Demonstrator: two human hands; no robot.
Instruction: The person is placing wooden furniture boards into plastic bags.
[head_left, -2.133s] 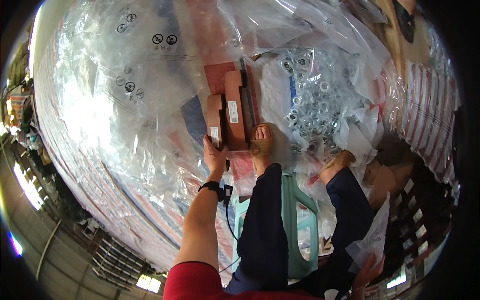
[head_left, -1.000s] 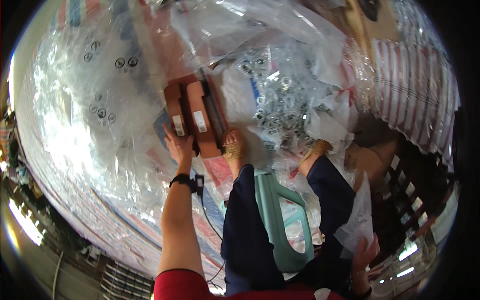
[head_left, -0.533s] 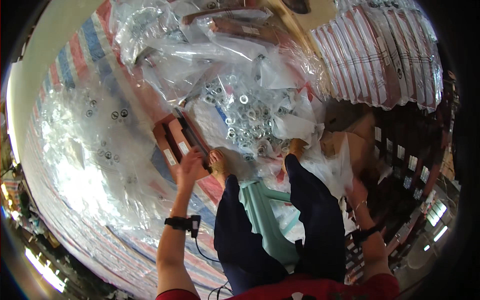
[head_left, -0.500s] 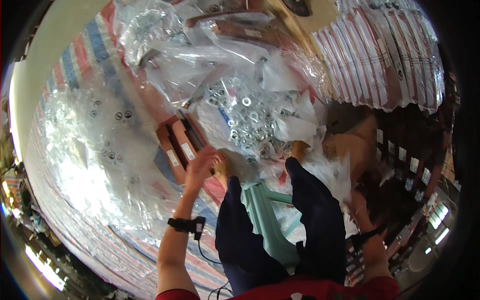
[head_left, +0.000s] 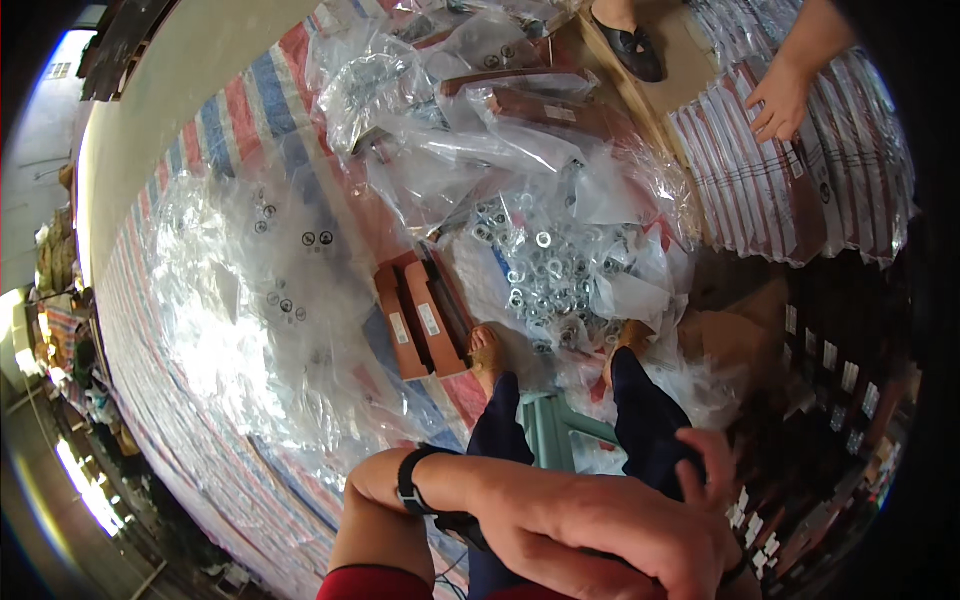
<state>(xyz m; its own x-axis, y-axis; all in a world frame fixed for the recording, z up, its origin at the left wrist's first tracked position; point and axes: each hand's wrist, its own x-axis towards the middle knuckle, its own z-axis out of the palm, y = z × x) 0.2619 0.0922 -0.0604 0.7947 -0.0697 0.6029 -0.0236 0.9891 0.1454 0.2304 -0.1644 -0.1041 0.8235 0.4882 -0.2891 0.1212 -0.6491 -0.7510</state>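
Observation:
My left hand (head_left: 640, 530) reaches across my lap to the right, its bent fingers over my right wrist. What those fingers hold, if anything, is hidden beneath the hand. My right hand (head_left: 708, 465) shows just past it, fingers apart and slightly blurred, with nothing seen in them. A black strap (head_left: 410, 482) circles my left wrist, and a bit of a dark band (head_left: 738, 572) shows by the right one. Two reddish-brown long boxes (head_left: 418, 315) with white labels lie left of my feet.
Small shiny metal rings (head_left: 545, 270) in clear plastic spread ahead of my feet. Clear bags (head_left: 290, 310) cover the striped sheet (head_left: 240, 120) at left. Another person's hand (head_left: 780, 105) rests on wrapped packs (head_left: 740, 175) at far right. A green stool (head_left: 548, 430) stands between my legs.
My left hand has swung from beside the brown boxes across to my right wrist. My right hand has lifted. Another person's hand and foot have come into view at the upper right.

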